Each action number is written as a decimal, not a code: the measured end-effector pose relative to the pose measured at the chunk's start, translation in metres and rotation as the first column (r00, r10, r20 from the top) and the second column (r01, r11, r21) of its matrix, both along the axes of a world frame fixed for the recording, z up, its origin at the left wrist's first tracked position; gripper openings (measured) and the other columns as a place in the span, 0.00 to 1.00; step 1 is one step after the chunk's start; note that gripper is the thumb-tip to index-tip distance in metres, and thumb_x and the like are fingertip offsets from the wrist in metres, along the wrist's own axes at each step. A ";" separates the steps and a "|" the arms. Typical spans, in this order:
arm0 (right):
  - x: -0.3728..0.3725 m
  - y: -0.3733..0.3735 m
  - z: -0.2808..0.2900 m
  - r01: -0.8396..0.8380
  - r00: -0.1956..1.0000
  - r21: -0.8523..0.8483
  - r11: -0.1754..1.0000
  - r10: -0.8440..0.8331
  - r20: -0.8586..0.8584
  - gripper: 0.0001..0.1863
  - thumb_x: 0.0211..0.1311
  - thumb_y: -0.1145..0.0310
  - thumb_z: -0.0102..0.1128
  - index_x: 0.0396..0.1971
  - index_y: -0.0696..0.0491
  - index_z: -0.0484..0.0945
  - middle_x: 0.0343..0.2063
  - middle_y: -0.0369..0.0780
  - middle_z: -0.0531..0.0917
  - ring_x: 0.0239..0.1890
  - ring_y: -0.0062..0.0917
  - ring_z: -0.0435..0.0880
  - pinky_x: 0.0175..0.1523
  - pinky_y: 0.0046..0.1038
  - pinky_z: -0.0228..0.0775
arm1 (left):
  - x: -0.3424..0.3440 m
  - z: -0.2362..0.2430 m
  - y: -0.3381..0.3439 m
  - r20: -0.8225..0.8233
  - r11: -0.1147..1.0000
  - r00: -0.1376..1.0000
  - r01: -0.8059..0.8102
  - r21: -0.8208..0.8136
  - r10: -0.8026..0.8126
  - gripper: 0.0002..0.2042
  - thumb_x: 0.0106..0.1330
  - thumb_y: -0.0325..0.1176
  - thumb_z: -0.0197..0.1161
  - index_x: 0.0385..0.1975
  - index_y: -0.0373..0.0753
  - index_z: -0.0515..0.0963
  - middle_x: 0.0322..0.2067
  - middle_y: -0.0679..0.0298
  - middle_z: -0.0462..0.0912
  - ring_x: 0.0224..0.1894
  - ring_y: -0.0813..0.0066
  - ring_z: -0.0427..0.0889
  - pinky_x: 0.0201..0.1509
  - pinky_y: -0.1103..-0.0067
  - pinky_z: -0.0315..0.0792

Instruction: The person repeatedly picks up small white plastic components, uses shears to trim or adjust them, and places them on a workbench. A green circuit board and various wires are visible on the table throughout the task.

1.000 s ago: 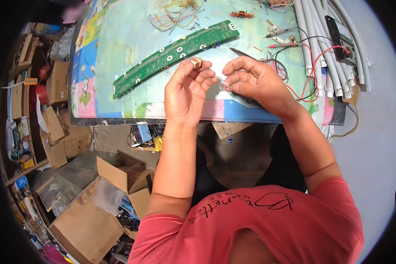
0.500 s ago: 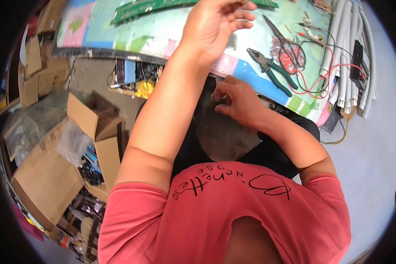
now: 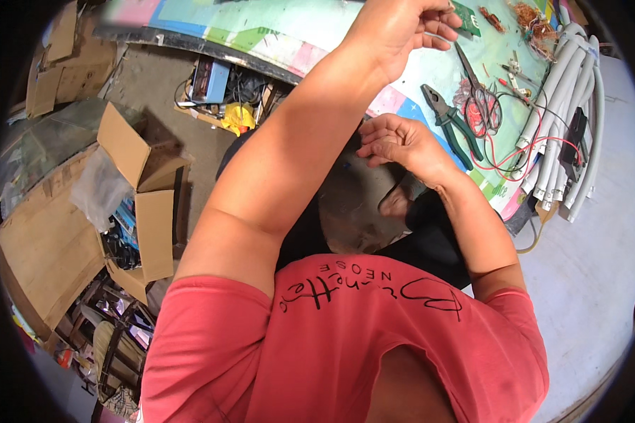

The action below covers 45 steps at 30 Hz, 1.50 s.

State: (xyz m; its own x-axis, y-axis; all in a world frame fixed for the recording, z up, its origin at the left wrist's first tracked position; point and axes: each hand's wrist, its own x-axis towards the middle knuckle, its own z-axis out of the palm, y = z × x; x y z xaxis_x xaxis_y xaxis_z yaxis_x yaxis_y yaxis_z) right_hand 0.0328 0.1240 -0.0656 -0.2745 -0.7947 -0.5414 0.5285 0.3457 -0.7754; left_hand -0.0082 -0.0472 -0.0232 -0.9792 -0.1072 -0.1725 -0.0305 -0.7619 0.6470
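Observation:
My left hand [image 3: 418, 34] reaches across the table to the upper edge of the head view. Its thumb and index finger come together, partly cut off by the edge, and the other fingers curl loosely; what they pinch is too small to make out. Beside the fingertips lies the end of a green circuit board [image 3: 467, 20]. My right hand [image 3: 406, 144] hovers at the table's near edge over my lap, fingers bent and thumb against them; anything inside is hidden. To its right lie dark green-handled pliers [image 3: 453, 127] and scissors [image 3: 478, 92] on red wire.
White tubes [image 3: 568, 106] lie bundled at the table's right end, with red and black test leads [image 3: 521, 169] beside them. Tangled copper wire [image 3: 533, 28] sits at the back. Left on the floor stand an open cardboard box [image 3: 155, 225] and a blue box [image 3: 215, 81].
My view has shifted, so the table sits further right and higher. My left hand has moved right along the board, most of which is now out of view. My right hand's fingers have drawn closer together.

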 end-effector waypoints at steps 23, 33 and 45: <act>-0.045 0.018 0.032 0.360 0.929 -0.076 0.930 -0.365 -0.063 0.06 0.58 0.72 0.62 0.32 0.58 0.76 0.25 0.35 0.78 0.25 0.19 0.77 0.32 0.20 0.70 | 0.000 0.005 0.016 0.075 0.927 0.996 0.075 -0.367 -0.051 0.11 0.61 0.29 0.58 0.41 0.32 0.74 0.36 0.58 0.80 0.34 0.78 0.77 0.42 0.81 0.73; -0.028 0.004 0.021 0.131 0.972 -0.120 0.984 -0.151 -0.181 0.09 0.58 0.81 0.44 0.27 0.59 0.76 0.26 0.36 0.79 0.27 0.20 0.79 0.37 0.22 0.72 | 0.003 0.009 0.010 0.071 0.932 0.997 0.040 -0.359 -0.015 0.12 0.60 0.28 0.59 0.41 0.31 0.74 0.36 0.57 0.80 0.33 0.76 0.78 0.41 0.81 0.74; 0.001 -0.007 0.007 -0.164 0.908 0.041 0.986 0.167 -0.383 0.17 0.67 0.76 0.40 0.51 0.59 0.74 0.30 0.39 0.79 0.34 0.24 0.81 0.42 0.24 0.74 | -0.003 0.000 0.013 0.031 0.953 0.998 -0.052 -0.299 0.064 0.10 0.55 0.24 0.62 0.36 0.27 0.76 0.30 0.58 0.81 0.28 0.74 0.79 0.32 0.81 0.75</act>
State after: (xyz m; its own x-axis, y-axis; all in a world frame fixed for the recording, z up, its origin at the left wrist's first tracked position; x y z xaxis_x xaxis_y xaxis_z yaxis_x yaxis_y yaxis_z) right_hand 0.0336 0.1171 -0.0584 -0.3268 -0.8432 -0.4269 0.1251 0.4091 -0.9039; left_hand -0.0111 -0.0342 -0.0231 -0.9629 -0.2157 -0.1624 -0.0222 -0.5362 0.8438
